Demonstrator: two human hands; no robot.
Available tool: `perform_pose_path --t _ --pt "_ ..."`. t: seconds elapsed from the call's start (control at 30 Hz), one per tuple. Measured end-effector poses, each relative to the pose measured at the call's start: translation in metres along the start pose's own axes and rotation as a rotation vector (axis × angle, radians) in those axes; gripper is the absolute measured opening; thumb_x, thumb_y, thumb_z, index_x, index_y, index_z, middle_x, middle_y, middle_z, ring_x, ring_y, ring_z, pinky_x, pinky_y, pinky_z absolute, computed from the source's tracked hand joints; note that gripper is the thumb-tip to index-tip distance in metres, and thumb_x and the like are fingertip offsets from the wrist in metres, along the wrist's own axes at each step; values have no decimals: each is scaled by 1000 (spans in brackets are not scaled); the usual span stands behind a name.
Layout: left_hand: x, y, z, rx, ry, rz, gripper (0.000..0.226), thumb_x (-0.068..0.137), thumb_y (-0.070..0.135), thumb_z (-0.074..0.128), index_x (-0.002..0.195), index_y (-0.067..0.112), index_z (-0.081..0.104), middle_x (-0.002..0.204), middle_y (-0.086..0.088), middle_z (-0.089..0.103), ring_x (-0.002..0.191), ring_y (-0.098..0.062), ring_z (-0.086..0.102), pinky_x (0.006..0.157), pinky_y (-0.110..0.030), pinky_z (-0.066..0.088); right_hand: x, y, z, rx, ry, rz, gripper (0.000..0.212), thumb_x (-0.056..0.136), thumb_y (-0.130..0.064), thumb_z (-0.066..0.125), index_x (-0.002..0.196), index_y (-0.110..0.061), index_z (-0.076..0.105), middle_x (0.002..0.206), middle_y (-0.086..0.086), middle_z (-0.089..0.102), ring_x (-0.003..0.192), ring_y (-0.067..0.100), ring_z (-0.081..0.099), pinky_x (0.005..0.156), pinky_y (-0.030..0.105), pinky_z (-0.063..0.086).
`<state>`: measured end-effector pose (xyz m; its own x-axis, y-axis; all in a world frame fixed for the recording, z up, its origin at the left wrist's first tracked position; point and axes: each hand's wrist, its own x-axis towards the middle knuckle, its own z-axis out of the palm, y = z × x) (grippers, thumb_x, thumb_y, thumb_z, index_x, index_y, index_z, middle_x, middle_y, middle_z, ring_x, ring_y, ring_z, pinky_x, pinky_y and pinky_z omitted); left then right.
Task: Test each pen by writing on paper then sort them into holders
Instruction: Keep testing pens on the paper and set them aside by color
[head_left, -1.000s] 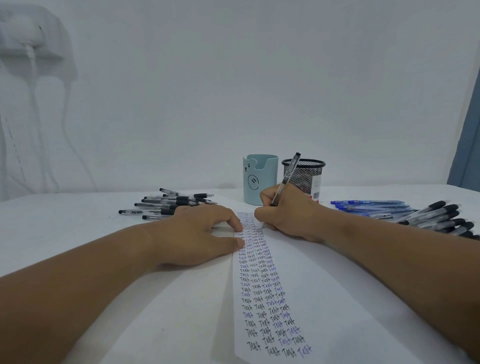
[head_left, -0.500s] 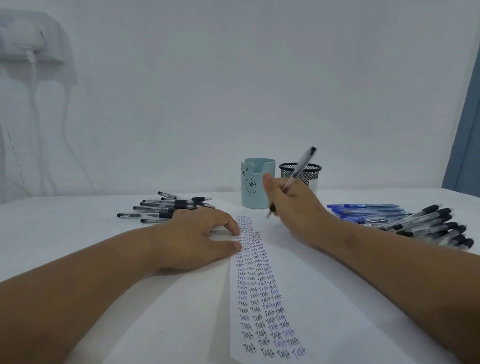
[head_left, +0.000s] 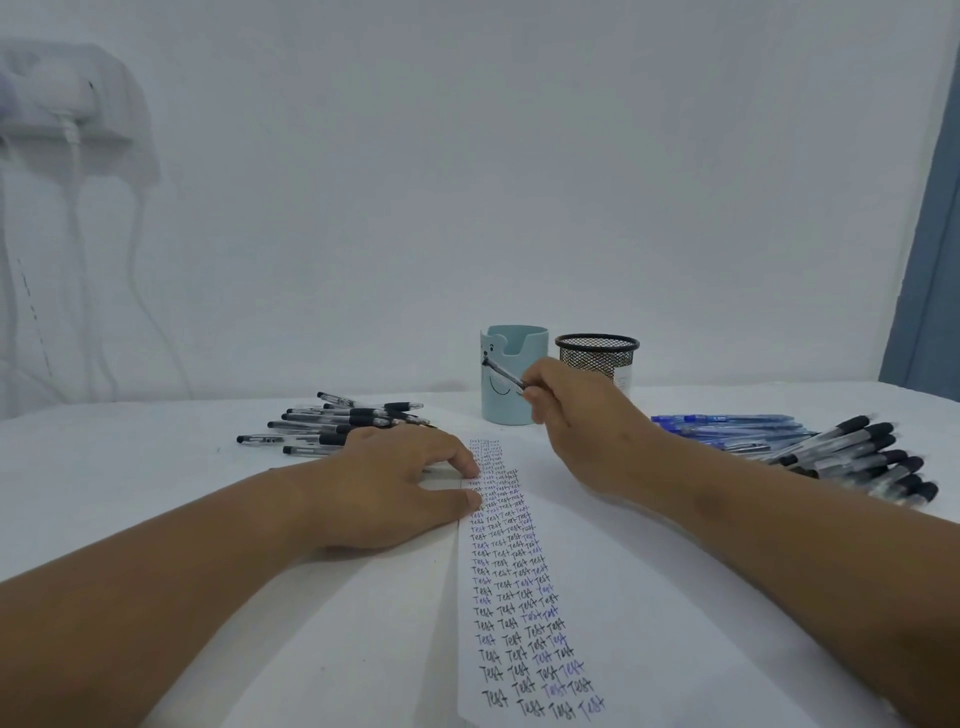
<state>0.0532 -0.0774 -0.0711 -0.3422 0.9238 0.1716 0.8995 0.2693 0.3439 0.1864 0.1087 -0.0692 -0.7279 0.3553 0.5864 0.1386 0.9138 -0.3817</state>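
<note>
Pen in right hand above paper

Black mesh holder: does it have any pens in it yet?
Cannot tell for certain: the black mesh holder shows no pen above its rim, but its inside is hidden.

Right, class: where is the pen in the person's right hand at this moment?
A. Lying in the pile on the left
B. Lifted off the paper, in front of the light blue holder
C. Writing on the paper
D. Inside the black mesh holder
B: the right hand pinches the pen in the air, in front of the light blue holder, clear of the paper.
</note>
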Motion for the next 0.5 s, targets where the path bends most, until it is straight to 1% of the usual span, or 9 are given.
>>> perform_pose_path --t 0.07,0.13,0.17,0.23,0.3,0.37,0.4,0.43,0.5 --pt "0 2 0 16 5 4 28 93 57 58 117 43 62 131 27 53 128 1 39 122 -32 16 -3 2 1 14 -12 -30 11 105 -24 45 100 -24 55 71 -8 55 64 6 47 59 23 34" --pt "-2 5 0 7 -2 -16 29 95 59 51 118 44 62 130 25 52 121 -2 33 115 -27 14 -5 3 1 32 -12 -52 11 104 -26 49 97 -25 57 64 -9 52 57 7 45 54 18 31" --pt "-2 7 0 0 -1 -27 34 93 64 48 118 45 61 128 24 52 119 -4 30 112 -28 14 -5 2 0 44 -7 -60 12 104 -25 50 95 -25 58 63 -8 52 55 7 44 52 18 32" --pt "-5 11 -1 32 -2 -23 48 86 76 42 120 47 59 127 25 51 118 -5 27 113 -31 11 -5 -1 -3 79 0 -65 13 103 -23 51 93 -25 59 61 -7 51 53 7 43 52 16 33" --pt "-5 12 1 96 -12 -22 51 84 78 45 124 48 55 132 23 47 123 -4 27 116 -33 6 -4 -4 -8 77 -19 -55 12 102 -22 54 92 -25 61 67 -9 54 55 3 45 55 13 35" --pt "-5 13 3 117 -5 -21 48 83 79 51 122 51 54 135 20 44 133 -8 27 120 -38 4 -1 -7 -17 13 -72 -36 10 100 -22 58 95 -25 66 79 -13 55 63 -4 49 60 9 34" --pt "-6 15 4 102 11 -10 45 84 76 54 121 51 54 134 21 43 133 -7 25 120 -39 4 0 -8 -23 -20 -106 -24 10 99 -21 60 98 -22 70 82 -14 55 67 -5 50 63 9 36" --pt "-6 16 4 76 41 25 40 86 70 57 120 49 56 131 23 44 131 -1 25 120 -39 4 1 -8 -30 -38 -140 3 11 98 -19 61 101 -19 72 84 -12 57 70 -2 52 66 12 41" --pt "-5 19 7 -9 104 119 32 88 62 56 114 44 60 120 29 52 122 19 27 117 -38 14 0 -6 -49 -33 -199 73 13 97 -13 62 105 -17 72 87 1 65 73 13 58 70 22 53"
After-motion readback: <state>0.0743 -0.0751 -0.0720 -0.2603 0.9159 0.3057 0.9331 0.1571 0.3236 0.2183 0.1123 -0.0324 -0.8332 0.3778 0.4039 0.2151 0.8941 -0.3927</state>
